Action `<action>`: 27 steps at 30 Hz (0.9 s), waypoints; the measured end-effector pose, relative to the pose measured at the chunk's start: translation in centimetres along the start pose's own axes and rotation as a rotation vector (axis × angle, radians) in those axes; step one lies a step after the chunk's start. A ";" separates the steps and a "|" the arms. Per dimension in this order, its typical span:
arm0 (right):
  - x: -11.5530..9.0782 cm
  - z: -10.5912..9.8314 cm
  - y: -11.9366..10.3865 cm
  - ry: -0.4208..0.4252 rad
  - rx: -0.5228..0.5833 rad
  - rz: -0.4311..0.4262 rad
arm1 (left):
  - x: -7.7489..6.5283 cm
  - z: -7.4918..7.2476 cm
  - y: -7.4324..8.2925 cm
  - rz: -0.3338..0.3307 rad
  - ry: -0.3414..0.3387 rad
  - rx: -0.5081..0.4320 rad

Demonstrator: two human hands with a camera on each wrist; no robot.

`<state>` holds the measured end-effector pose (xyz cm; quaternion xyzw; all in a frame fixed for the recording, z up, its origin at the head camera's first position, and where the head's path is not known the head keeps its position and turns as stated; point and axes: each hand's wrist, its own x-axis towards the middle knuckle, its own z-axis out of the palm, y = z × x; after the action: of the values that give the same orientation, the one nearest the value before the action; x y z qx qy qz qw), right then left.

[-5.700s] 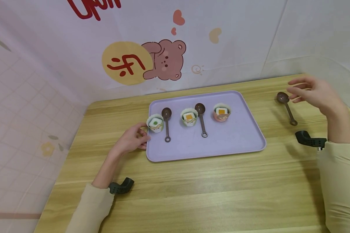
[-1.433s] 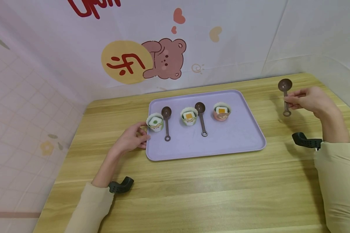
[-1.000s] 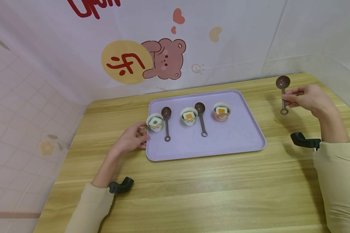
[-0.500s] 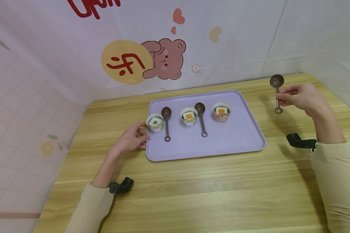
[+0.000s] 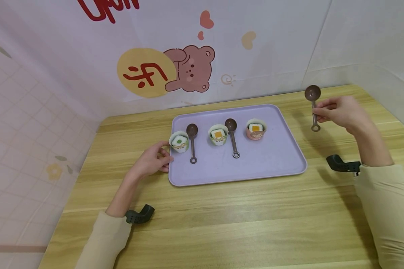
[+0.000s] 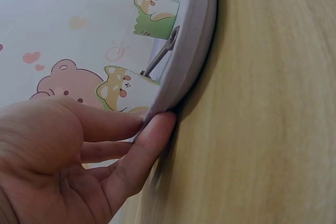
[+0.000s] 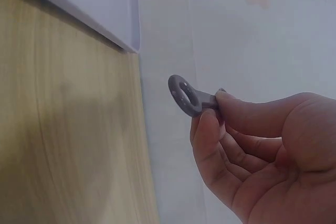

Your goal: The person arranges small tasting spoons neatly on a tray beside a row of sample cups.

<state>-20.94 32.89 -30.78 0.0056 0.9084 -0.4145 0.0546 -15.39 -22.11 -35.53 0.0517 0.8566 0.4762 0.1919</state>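
Observation:
A brown measuring spoon [image 5: 312, 93] hangs above the table, its handle pinched between the thumb and fingers of my right hand [image 5: 343, 111]. In the right wrist view the ring end of that spoon's handle [image 7: 185, 97] sticks out past the fingertips. My left hand [image 5: 151, 158] pinches the left rim of the lilac tray [image 5: 239, 168], thumb on the inner side and fingers outside. On the tray, two more brown spoons [image 5: 192, 131] [image 5: 231, 125] lie among three paper cups [image 5: 180, 142] [image 5: 218, 136] [image 5: 255, 130], each holding a small white piece of food.
The wooden table [image 5: 222, 224] runs in front of the tray and to both sides. A white printed cloth [image 5: 272, 74] with a bear hangs right behind it. Black camera mounts [image 5: 343, 164] [image 5: 140, 215] jut from both wrists.
My right hand took hold of the spoon that lay on the table at the right, lifted it, and has carried it left toward the tray. The left hand stays at the tray rim.

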 end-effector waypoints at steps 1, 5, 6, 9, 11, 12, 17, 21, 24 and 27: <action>0.0 0.1 -0.1 0.002 0.002 -0.003 | 0.0 0.0 0.0 0.000 0.000 -0.001; 0.0 0.6 -0.5 0.013 0.014 -0.023 | 0.0 0.0 0.0 0.000 0.001 0.002; 0.0 0.7 -0.6 0.017 0.017 -0.032 | 0.0 0.0 0.0 -0.001 0.001 0.004; 0.0 0.9 -0.7 0.023 0.021 -0.048 | 0.0 0.0 0.0 0.001 0.002 0.009; 0.0 1.0 -0.8 0.032 0.011 -0.053 | 0.0 0.0 0.0 0.001 0.004 0.011; 0.0 1.0 -0.8 0.030 0.009 -0.057 | 0.0 0.0 0.0 0.000 0.004 0.012; 0.1 1.4 -1.1 0.040 -0.014 -0.068 | 0.0 0.0 0.1 0.001 0.006 0.011; 0.0 1.8 -1.4 0.042 -0.021 -0.080 | 0.0 0.1 0.0 0.002 0.007 0.010; 0.0 2.1 -1.6 0.040 -0.037 -0.088 | 0.0 0.1 0.0 0.002 0.007 0.011; 0.1 2.5 -1.8 0.027 -0.047 -0.097 | 0.1 0.2 -0.1 0.002 0.008 0.012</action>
<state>-20.88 29.83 -31.10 -0.0340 0.9177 -0.3953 0.0224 -15.37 -21.99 -35.67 0.0520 0.8602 0.4714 0.1876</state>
